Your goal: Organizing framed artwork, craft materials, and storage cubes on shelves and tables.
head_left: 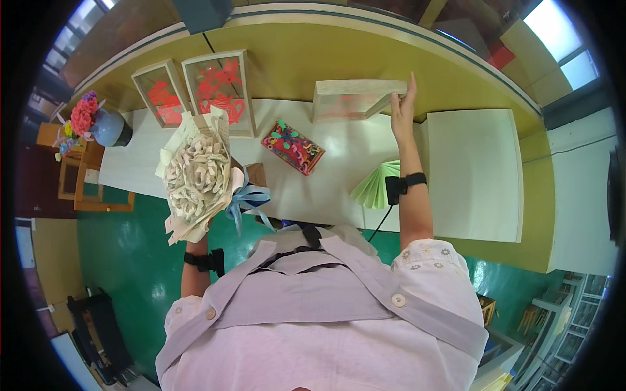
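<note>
My left hand holds up a bouquet of folded paper flowers in cream, print-covered wrapping; the fingers are mostly hidden behind it. A blue ribbon bow hangs at the bouquet's right side. Across the table, my right hand is at the right end of a pale wooden picture frame. Its thumb lies over the frame's side and its fingers stretch along the outer edge. This frame stands by the yellow-green wall, its pane showing faint red.
Two frames with red paper-cuts lean at the back left. A colourful patterned box lies mid-table. A green folded paper fan sits near my right forearm. Flowers in a blue vase stand far left; a white board is at right.
</note>
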The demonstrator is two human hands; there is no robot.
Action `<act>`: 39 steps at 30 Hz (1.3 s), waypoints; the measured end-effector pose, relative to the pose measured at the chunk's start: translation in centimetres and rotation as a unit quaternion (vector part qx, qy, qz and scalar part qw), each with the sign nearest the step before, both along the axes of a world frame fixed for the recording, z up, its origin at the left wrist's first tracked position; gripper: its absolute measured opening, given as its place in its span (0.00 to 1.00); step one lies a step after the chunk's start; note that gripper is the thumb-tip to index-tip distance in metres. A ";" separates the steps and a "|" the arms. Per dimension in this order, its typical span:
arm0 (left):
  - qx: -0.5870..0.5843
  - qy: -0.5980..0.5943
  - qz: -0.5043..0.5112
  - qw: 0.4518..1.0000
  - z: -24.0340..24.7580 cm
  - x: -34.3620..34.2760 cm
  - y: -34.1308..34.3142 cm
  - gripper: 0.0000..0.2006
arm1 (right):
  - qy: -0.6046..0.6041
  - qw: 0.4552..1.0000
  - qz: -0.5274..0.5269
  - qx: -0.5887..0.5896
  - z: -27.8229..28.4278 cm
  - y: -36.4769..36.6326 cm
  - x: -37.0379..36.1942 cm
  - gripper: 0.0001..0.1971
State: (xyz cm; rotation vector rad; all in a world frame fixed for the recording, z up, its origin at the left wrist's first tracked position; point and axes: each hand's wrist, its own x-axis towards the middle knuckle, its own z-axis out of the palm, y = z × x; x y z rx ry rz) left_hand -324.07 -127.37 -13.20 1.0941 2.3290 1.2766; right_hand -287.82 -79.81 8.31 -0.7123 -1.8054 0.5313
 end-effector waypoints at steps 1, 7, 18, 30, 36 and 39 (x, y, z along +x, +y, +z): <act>0.004 -0.001 0.004 1.000 -0.1 0.5 0.3 0.14 | 0.008 1.000 0.017 0.002 -0.1 0.9 -0.2 0.25; 0.014 -0.005 0.017 1.000 -0.6 2.0 1.2 0.14 | 0.021 0.992 0.071 -0.097 -0.5 5.3 -0.1 0.22; 0.065 -0.063 0.017 0.996 -0.9 2.4 4.2 0.12 | 0.028 0.985 0.020 -0.168 -0.8 8.4 1.9 0.22; 0.076 -0.083 -0.018 0.994 5.3 5.9 7.1 0.08 | 0.227 0.953 -0.049 -0.196 -3.6 8.4 1.6 0.18; 0.077 -0.002 0.022 0.997 8.1 5.6 5.9 0.03 | 0.265 0.955 -0.128 0.044 2.0 1.7 1.5 0.18; 0.094 -0.026 0.094 0.991 5.2 2.7 2.7 0.04 | 0.146 0.979 0.127 -0.063 2.7 -4.2 -1.3 0.14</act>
